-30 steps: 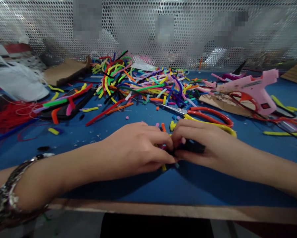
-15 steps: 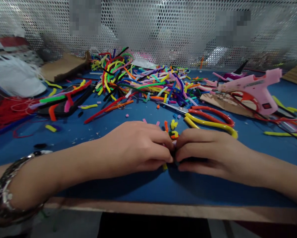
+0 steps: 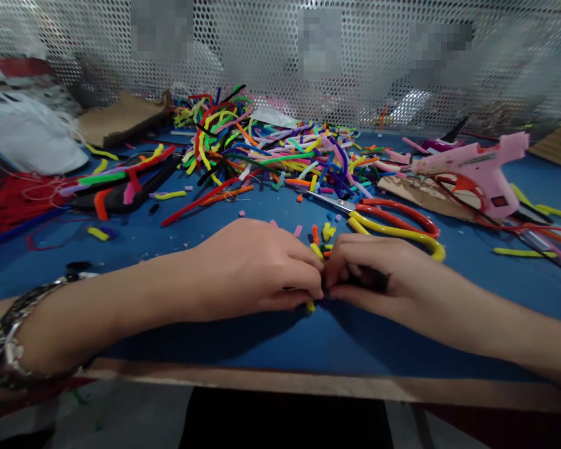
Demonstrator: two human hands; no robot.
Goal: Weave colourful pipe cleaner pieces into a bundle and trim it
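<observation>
My left hand (image 3: 256, 268) and my right hand (image 3: 374, 271) meet fingertip to fingertip low over the blue table (image 3: 271, 340). Both pinch a small bundle of short pipe-cleaner pieces (image 3: 311, 305), mostly hidden by the fingers; a yellow end pokes out below. A dark piece (image 3: 369, 279) shows inside my right palm. Loose short offcuts (image 3: 324, 236) lie just beyond my fingers. A beaded bracelet (image 3: 9, 340) is on my left wrist.
A big heap of coloured pipe cleaners (image 3: 271, 153) fills the middle back. Scissors with red and yellow handles (image 3: 392, 221) lie right of centre. A pink glue gun (image 3: 477, 168) rests on cardboard at the right. Red thread (image 3: 13, 199) and a white bag (image 3: 27, 140) sit left. Perforated metal screen (image 3: 261, 56) behind.
Both hands stay pressed together on the bundle, shifting slightly away from me. My right fingers have curled, showing the dark piece in the palm again.
</observation>
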